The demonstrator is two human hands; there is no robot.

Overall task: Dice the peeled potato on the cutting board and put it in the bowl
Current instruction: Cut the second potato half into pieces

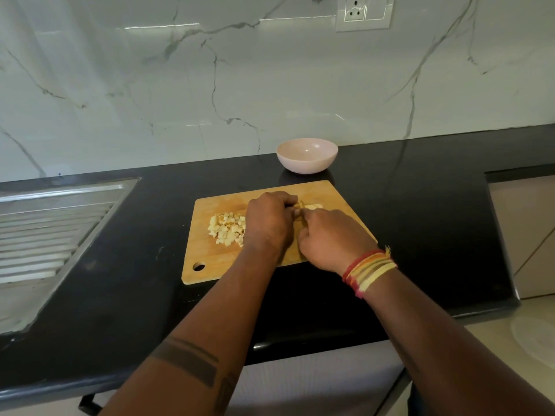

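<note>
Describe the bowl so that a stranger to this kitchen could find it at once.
Start at the black countertop below the marble wall. Behind the wooden cutting board's far edge stands a small pale pink bowl. It is the only dish there, round and empty.

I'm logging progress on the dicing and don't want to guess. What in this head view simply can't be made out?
- Knife: hidden under the left hand and right hand; no blade is visible.
- Uncut potato: only a pale sliver shows past the fingers.
- Diced pile: its right edge is covered by the left hand.
</note>
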